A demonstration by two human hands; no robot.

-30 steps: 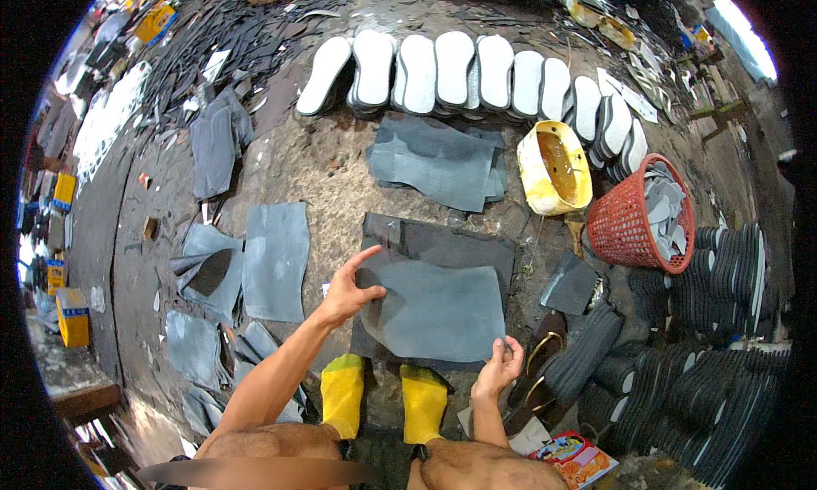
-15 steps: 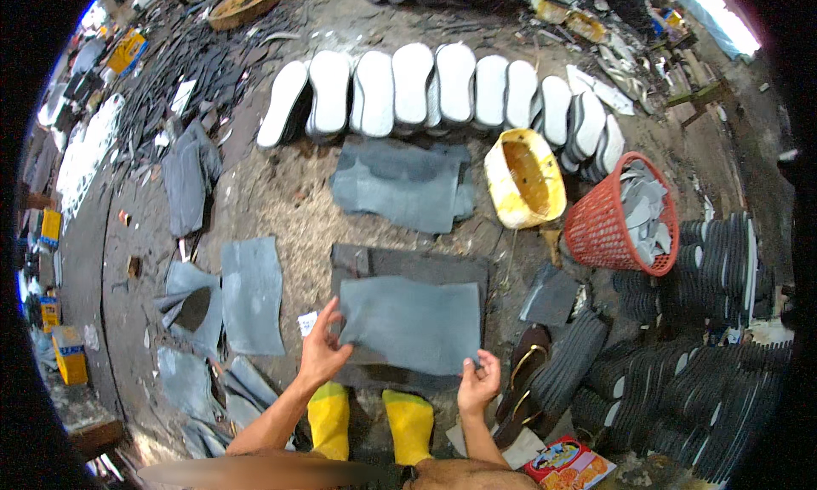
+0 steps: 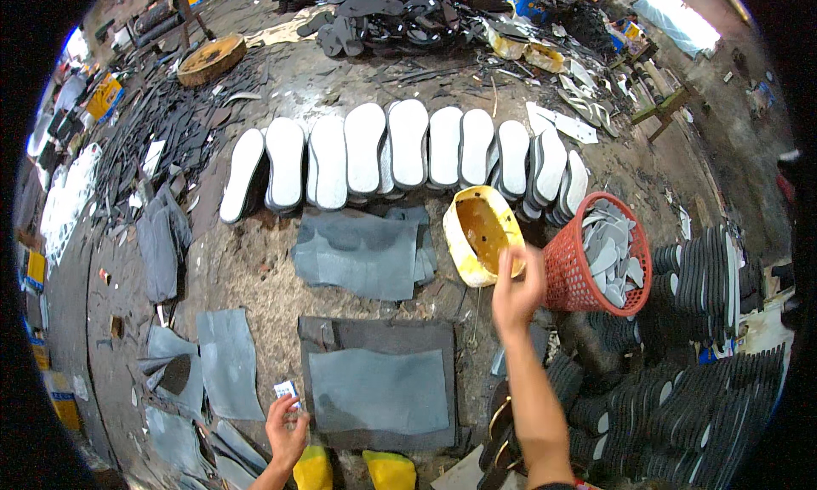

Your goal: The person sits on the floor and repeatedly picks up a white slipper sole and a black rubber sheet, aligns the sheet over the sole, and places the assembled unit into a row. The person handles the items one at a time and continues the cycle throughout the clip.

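A grey-blue rubbery sheet lies flat on a larger dark mat in front of my yellow-covered feet. My right hand reaches forward to the near right rim of a yellow-white tub holding brownish liquid. Its thumb and fingers look apart, though partly blurred, and no held object shows. Low at the left, my left hand hovers beside the mat with loosely bent, parted fingers. Just beyond its fingertips is a small white and blue packet. Neither hand touches the sheet.
White-topped sole-shaped pieces stand in an arched row beyond more grey sheets. Right of the tub is a red basket of grey offcuts. Stacked dark soles fill the right side. Loose sheets lie left.
My right hand has left the sheet's right corner and reached forward to the tub. My left hand has drawn back from the sheet's left edge. The view has tilted up.
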